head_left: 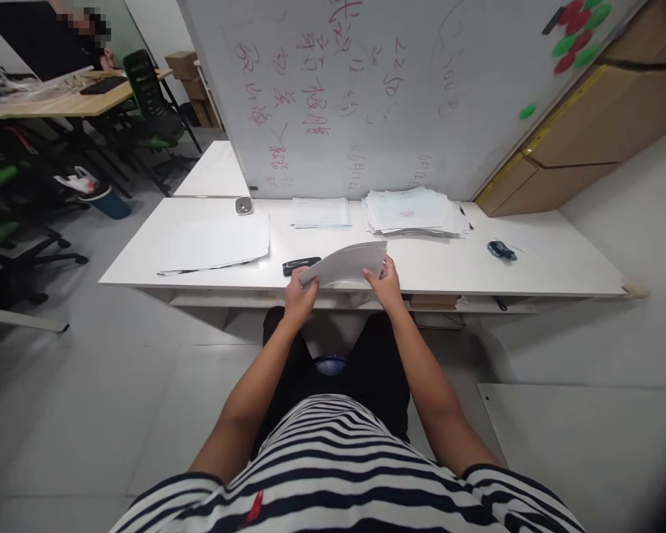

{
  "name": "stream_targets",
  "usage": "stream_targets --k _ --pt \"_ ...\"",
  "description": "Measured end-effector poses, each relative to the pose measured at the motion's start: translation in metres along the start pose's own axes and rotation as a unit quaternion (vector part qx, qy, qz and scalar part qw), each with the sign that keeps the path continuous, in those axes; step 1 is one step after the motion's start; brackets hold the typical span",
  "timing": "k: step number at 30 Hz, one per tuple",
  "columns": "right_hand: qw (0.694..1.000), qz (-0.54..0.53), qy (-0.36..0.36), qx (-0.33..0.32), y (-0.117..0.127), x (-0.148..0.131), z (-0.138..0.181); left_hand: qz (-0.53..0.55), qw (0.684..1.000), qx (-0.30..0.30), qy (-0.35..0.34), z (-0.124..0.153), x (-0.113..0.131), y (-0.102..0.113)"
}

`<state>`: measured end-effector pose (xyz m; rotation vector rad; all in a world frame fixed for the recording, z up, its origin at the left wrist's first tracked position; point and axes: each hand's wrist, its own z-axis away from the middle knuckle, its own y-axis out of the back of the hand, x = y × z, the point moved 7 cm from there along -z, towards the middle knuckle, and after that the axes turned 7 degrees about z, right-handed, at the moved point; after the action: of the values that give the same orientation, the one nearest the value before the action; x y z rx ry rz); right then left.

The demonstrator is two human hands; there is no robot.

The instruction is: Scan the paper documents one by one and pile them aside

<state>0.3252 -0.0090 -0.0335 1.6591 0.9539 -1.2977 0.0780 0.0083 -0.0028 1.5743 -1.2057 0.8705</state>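
Observation:
A small stack of white paper sheets (347,265) is held up, curved, over the front edge of the white table (560,259). My left hand (301,295) grips its left end, thumb on the near face. At the right end my right hand (385,283) pinches it, thumb in front and fingers behind. Just behind my left hand lies a black stapler (300,265), partly hidden by the sheets. Farther back are a thin pile of papers (320,212) and a thicker, uneven paper pile (408,211).
Larger white sheets (216,243) lie on the table's left, near a small grey device (243,206). A dark blue tool (501,251), perhaps a stapler, rests at right. Behind stand a whiteboard (333,96) and cardboard boxes (593,126). A person (97,55) sits at a far desk.

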Motion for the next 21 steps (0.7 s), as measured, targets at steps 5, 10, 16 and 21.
stream_targets --k 5,10,16,21 --pt "0.999 0.022 0.028 0.038 -0.007 -0.006 0.001 0.025 0.999 0.018 -0.017 -0.006 0.008 0.001" --pt "0.998 0.037 0.040 0.024 -0.010 -0.004 0.006 0.026 0.998 0.025 -0.057 -0.012 0.013 -0.007" --pt "0.989 0.140 -0.003 0.051 -0.006 0.016 0.019 0.052 0.998 0.033 0.018 -0.001 -0.010 -0.017" --pt "0.983 0.174 0.016 0.056 -0.011 0.012 0.028 0.052 0.998 0.026 0.031 0.004 -0.011 -0.018"
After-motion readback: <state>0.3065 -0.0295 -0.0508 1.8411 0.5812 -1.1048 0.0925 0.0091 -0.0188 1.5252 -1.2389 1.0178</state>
